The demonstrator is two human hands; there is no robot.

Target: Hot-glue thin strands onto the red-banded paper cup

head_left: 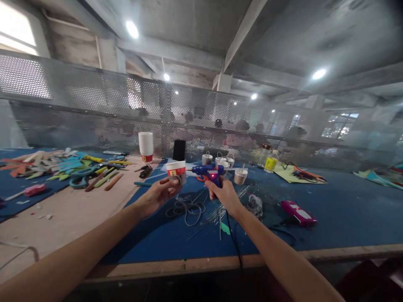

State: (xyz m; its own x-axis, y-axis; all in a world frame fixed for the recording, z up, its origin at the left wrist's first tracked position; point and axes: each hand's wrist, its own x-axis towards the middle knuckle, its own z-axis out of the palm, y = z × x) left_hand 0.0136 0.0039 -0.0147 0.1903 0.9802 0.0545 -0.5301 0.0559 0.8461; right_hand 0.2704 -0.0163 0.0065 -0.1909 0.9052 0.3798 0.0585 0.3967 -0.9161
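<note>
My left hand is closed around the lower part of a white and red paper cup. Grey cord seems to lie against the cup's base, partly covered by my fingers. In my right hand is a blue glue gun with a lit red light, its nozzle pointing left at the cup, close to its side. I cannot tell whether the nozzle touches it. Loops of grey cord lie on the blue table below the cup. The gun's black cable runs down over the table edge.
Behind the gun stand several cord-covered cups with handles. A stack of paper cups, a black phone and scissors are to the left. A yellow-labelled bottle and a magenta device lie rightward. A perforated metal screen borders the back.
</note>
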